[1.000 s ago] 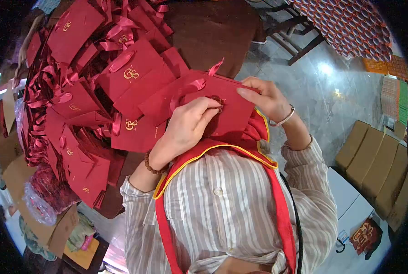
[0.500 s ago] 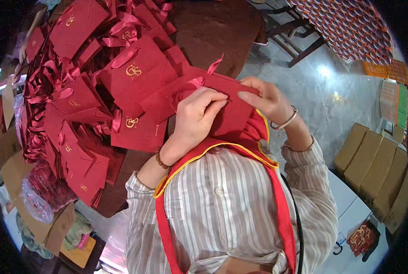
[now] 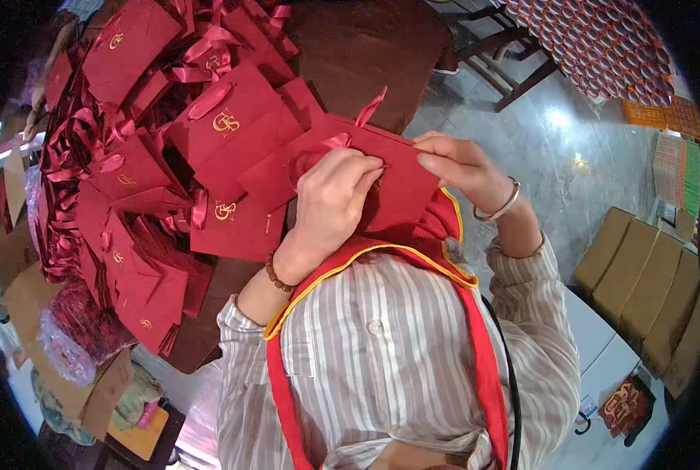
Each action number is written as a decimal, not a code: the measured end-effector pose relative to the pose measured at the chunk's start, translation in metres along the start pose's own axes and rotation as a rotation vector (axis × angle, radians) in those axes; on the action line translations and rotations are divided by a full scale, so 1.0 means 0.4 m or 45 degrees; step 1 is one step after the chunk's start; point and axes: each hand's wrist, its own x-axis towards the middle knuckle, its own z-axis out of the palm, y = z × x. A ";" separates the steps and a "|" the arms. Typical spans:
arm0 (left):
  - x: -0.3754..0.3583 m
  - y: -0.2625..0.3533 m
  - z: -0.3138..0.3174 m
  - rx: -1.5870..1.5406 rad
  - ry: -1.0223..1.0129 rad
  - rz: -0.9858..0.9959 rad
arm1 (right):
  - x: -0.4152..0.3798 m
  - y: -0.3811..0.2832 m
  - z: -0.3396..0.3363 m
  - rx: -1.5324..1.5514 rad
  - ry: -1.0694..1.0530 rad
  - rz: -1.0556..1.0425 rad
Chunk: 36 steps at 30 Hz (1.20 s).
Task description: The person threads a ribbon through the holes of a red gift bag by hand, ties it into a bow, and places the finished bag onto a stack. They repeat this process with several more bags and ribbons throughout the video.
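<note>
A dark red paper gift bag (image 3: 401, 192) lies in front of my body, with a pink satin ribbon (image 3: 372, 108) standing up from its top edge. My left hand (image 3: 332, 192), wearing a beaded bracelet, is pinched closed over the bag's face near a small hole. A thin bit of ribbon seems to show at its fingertips, too small to be sure. At the bag's right upper corner, thumb and fingers of my right hand (image 3: 459, 168) grip the edge. More red bags with gold lettering (image 3: 244, 117) are heaped just left of my hands.
The heap rests on a brown-covered table (image 3: 358, 55). A clear plastic bag (image 3: 68, 337) of red material lies at lower left. Cardboard boxes (image 3: 640, 282) stand on the floor at right. A table of many small round items (image 3: 593, 47) is at the far upper right.
My right hand has shifted slightly right and its fingers have moved along the bag's edge. My left hand has drawn a little left, still pinched.
</note>
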 end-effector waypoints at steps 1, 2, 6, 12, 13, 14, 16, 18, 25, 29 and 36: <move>0.002 -0.002 0.001 -0.001 -0.002 0.000 | 0.000 0.000 0.001 0.001 0.001 0.001; 0.005 -0.004 0.004 -0.023 0.031 0.043 | 0.001 0.001 0.002 0.026 -0.003 0.028; 0.008 0.006 0.025 -0.081 0.110 0.137 | 0.010 0.012 0.005 -0.049 -0.026 -0.033; 0.016 0.019 0.036 -0.027 0.119 0.152 | 0.010 0.006 0.010 -0.309 -0.018 -0.199; 0.015 0.021 0.035 -0.042 0.117 0.152 | 0.008 -0.001 0.011 -0.308 -0.018 -0.199; 0.014 0.021 0.037 -0.041 0.117 0.151 | 0.007 -0.010 0.012 -0.394 -0.018 -0.219; 0.011 0.022 0.039 0.011 0.068 0.095 | 0.008 -0.013 0.015 -0.480 -0.017 -0.238; 0.013 0.027 0.037 0.034 0.055 0.085 | 0.010 -0.011 0.016 -0.512 -0.003 -0.317; 0.022 0.033 0.033 0.124 0.034 0.091 | 0.011 -0.005 0.018 -0.563 -0.012 -0.414; 0.027 0.039 0.035 0.211 0.047 0.138 | 0.008 -0.004 0.026 -0.564 0.071 -0.334; 0.032 0.052 0.050 0.566 -0.069 0.341 | 0.005 0.046 0.016 -1.127 0.136 -0.869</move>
